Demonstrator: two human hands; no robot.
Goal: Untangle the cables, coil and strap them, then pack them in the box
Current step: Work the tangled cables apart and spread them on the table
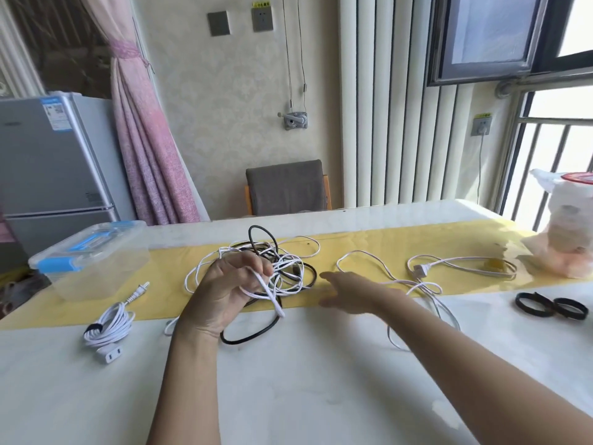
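Nearest the camera, two bare forearms are stretched out over the white table point(288, 396). White cable strands are gripped in the curled fingers of the left hand point(224, 290). The tangle point(288, 268) of white and black cables is spread just beyond and to the right of its knuckles, on the near edge of the yellow runner point(385, 245). The right hand point(349, 293) is blurred, but its fingers are seen straight and empty. They are pointed leftward at the tangle's right side, near it but not touching. The tangle is thus set between the two hands, with the left hand the nearer and already in among the strands. From the knot a loose white cable point(412, 287) is trailed rightward along the runner, its long axis across the table, past the right wrist to a plug point(419, 270). One coiled white cable point(109, 326), already strapped, is laid at the left, near the clear lidded box point(96, 252). Two black straps point(548, 305) are laid well apart from the tangle at the right, near a bagged bundle point(568, 226). Beyond the table a grey chair point(285, 187), a small fridge point(48, 162), a pink curtain point(144, 139) and a white radiator point(385, 107) are seen.
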